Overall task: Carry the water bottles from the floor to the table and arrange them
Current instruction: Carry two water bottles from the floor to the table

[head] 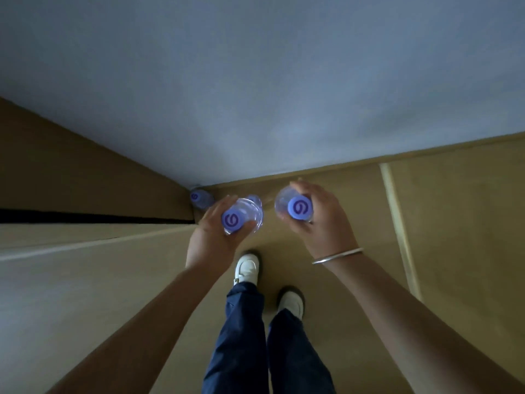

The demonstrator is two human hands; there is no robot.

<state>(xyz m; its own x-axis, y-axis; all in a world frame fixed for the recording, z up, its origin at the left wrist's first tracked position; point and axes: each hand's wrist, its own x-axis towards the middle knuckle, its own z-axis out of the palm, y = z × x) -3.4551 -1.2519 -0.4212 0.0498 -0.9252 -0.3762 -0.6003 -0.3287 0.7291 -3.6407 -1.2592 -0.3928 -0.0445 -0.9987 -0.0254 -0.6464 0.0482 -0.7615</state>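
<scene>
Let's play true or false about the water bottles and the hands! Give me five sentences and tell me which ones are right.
1. Each hand holds a bottle. True: the left hand grips one bottle and the right hand grips another bottle.
2. The bottle caps are red. False: the caps are purple with a swirl mark.
3. A bottle on the floor stands in the corner by the wall. True.
4. The bracelet is on the left wrist. False: it is on the right wrist.
5. The person is barefoot. False: white shoes are on the feet.
</scene>
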